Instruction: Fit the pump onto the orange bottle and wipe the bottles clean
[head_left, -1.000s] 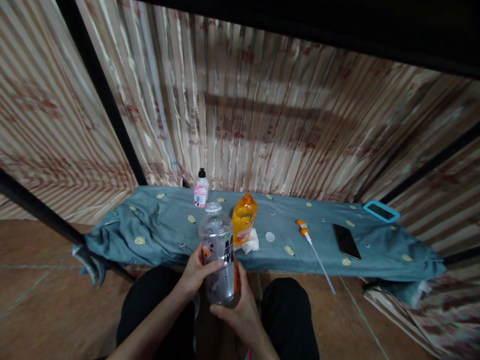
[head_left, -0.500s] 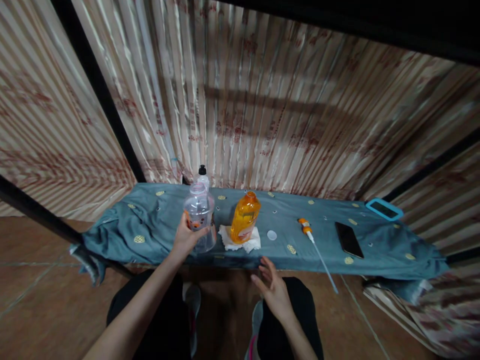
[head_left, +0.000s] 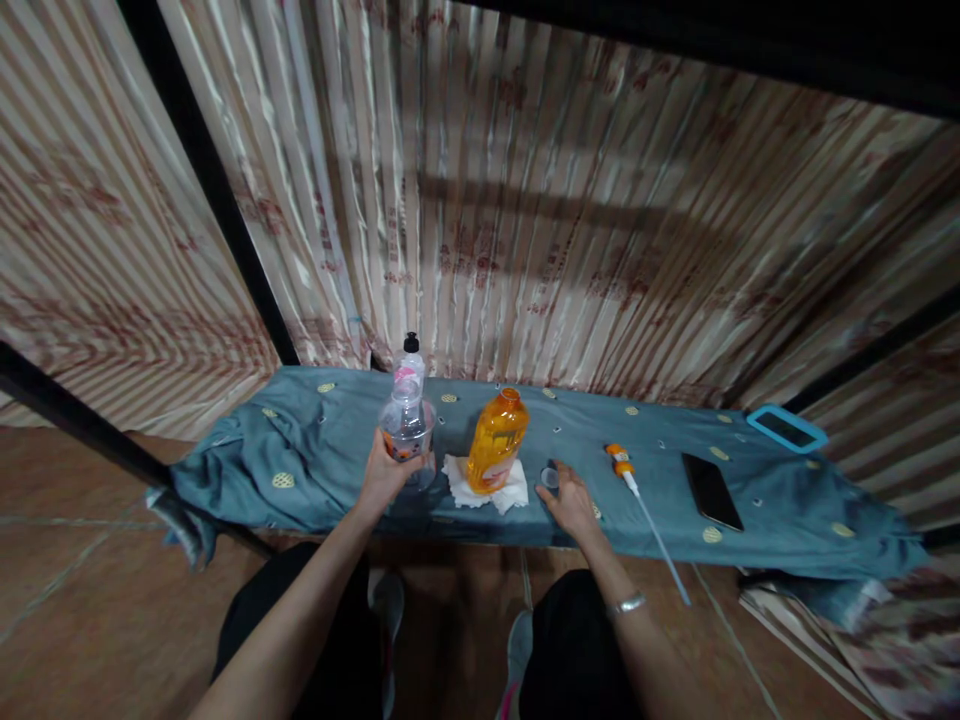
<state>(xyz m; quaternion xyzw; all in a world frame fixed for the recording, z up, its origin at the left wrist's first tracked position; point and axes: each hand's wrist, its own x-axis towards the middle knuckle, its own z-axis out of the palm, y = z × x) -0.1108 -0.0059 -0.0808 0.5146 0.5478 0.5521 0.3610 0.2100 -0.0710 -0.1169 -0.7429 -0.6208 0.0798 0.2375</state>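
— What's lying on that teal cloth (head_left: 315, 470)?

— An orange bottle (head_left: 496, 440) is standing on a white tissue (head_left: 517, 493). A small pink-labelled bottle (head_left: 410, 360) is sitting by the striped curtain (head_left: 525, 220).

— And rightward?

— An orange-handled brush (head_left: 637, 495), a black phone (head_left: 712, 490), and a blue-framed device (head_left: 787, 428) are lying well apart.

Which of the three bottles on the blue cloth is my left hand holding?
The clear bottle: your left hand grips it. The orange bottle and the small black-capped bottle stand untouched.

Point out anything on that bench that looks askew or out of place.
The orange bottle stands uncapped on a crumpled tissue. A small white cap lies loose by the right hand. The brush overhangs the bench's front edge.
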